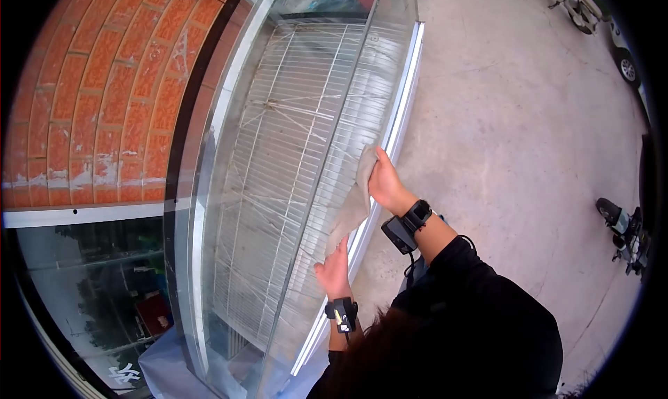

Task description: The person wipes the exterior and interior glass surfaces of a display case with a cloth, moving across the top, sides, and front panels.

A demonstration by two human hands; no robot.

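Two hands press one cloth (pixel 353 202) against the sloped glass front (pixel 306 120) of a display case, in the middle of the frame. The right hand (pixel 385 183) holds the upper end of the cloth, with the fingers closed around its edge near the white frame strip (pixel 403 106) that runs along the right side of the glass. The left hand (pixel 334 270) is lower, its fingers spread flat on the bottom end of the cloth, so it presses more than it grips. Both wrists carry a black band with a small device.

As a judgement, the wiping is somewhere in the middle. The cloth lies on the right strip of the glass, at about half of its height. The glass looks hazy and streaked over most of its surface, above the hands toward the top of the frame and also to the left, where the white wire racks (pixel 278 162) show behind it. I cannot tell which parts are already wiped, because reflections cover the pane. The lower part near the bottom of the frame looks no clearer than the rest.

At the left stands a red brick wall (pixel 97 92), and at the right lies bare concrete ground (pixel 515 120).
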